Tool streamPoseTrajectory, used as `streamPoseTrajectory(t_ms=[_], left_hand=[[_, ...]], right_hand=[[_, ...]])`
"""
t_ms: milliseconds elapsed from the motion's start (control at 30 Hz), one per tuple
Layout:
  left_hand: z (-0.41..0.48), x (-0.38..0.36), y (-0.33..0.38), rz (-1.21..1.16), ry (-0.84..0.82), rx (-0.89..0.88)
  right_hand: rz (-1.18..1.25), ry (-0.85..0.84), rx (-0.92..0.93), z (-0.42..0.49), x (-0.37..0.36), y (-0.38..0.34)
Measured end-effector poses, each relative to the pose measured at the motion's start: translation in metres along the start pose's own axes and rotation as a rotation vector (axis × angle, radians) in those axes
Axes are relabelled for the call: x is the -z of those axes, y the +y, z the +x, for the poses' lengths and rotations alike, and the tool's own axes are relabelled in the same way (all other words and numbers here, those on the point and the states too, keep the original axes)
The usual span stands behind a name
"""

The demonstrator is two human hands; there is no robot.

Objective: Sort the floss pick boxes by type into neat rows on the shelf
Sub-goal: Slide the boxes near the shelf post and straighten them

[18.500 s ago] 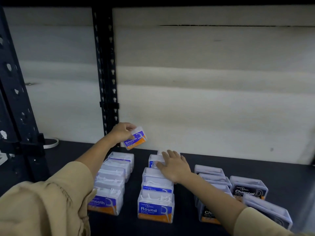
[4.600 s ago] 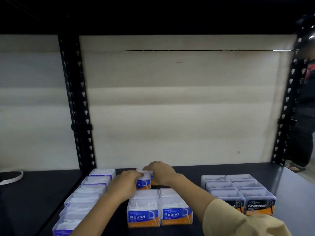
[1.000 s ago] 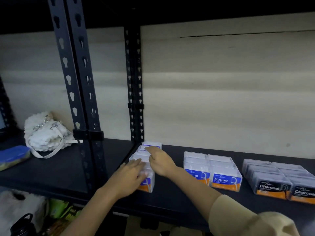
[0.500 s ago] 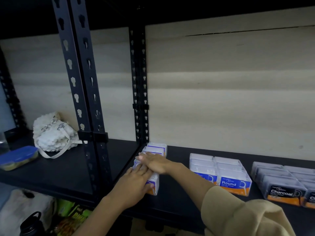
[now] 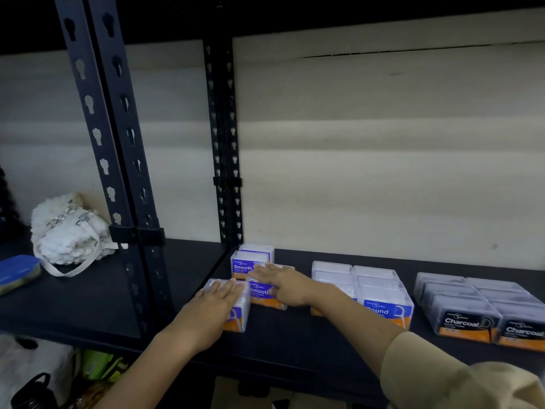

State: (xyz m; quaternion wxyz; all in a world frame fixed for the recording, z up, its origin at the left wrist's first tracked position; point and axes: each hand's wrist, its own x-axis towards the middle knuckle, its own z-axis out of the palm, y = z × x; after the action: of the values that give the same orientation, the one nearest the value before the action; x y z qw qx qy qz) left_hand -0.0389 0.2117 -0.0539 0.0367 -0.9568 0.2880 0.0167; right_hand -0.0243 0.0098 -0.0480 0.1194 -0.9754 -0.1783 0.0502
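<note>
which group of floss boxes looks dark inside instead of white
The Charcoal boxes, farthest right: dark grey insides and black labels, while the Smooth boxes and Round boxes show white insides with blue labels.

"Smooth" on blue-label box point(image 5: 250, 264), "Round" on mid box point(image 5: 387, 312), "Charcoal" on black-label boxes point(image 5: 463, 323) at rt.

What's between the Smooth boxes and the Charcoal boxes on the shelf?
Head view: the Round boxes, a two-wide block, sit between the Smooth boxes and the Charcoal boxes.
</note>
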Motion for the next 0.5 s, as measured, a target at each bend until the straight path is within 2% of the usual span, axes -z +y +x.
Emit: streamPoseTrajectory(t_ms=[133, 300, 500], left_hand=[[0.001, -0.002, 0.004, 0.013, 0.015, 0.034], [0.005, -0.002, 0.007, 0.026, 0.022, 0.094], [0.010, -0.005, 0.004, 0.032, 0.035, 0.141]], right_hand=[[-0.078, 0.000, -0.041, 0.000, 0.004, 0.003], [-0.137, 0.048, -0.217, 0.002, 0.003, 0.000], [-0.133, 0.031, -0.237, 0.002, 0.006, -0.002]])
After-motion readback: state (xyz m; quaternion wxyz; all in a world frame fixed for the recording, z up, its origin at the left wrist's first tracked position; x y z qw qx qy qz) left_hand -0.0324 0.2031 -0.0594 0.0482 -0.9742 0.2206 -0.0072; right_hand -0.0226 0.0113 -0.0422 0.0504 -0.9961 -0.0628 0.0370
